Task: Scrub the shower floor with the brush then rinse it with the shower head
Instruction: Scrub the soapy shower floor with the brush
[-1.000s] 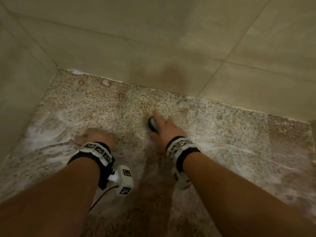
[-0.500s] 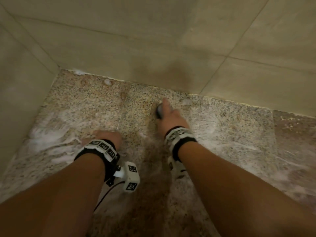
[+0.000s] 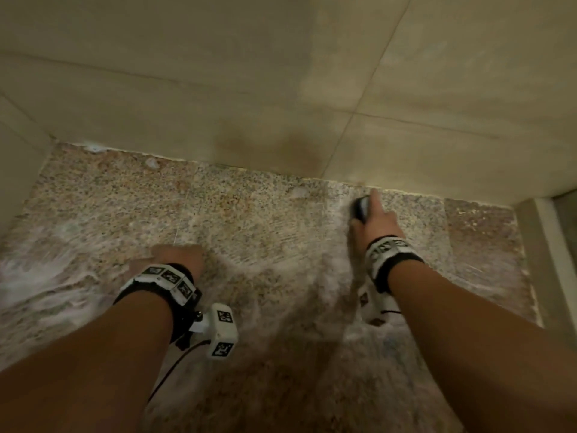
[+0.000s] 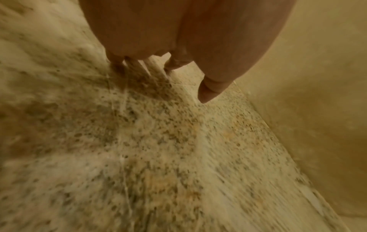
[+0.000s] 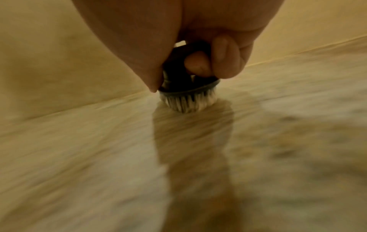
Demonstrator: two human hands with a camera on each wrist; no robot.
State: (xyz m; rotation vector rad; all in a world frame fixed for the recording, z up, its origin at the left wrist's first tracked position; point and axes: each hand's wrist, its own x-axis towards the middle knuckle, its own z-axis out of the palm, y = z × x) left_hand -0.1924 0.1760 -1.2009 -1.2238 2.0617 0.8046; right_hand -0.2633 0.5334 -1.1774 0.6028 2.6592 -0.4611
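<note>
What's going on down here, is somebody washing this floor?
Yes. A person is crouched over a speckled shower floor streaked with white suds. Their right hand grips a small round brush and presses its bristles to the floor close to the tiled wall. The left hand holds nothing; its fingers rest on the wet floor. Scrubbing is underway, and no shower head is in view.

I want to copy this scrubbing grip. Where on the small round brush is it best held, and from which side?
Hold the brush by its dark top, coming from above. Its white bristles point down onto the shower floor, so only the top is free. The right hand grips it that way, fingers curled round the dark top; this probably lets the palm press down.
</note>
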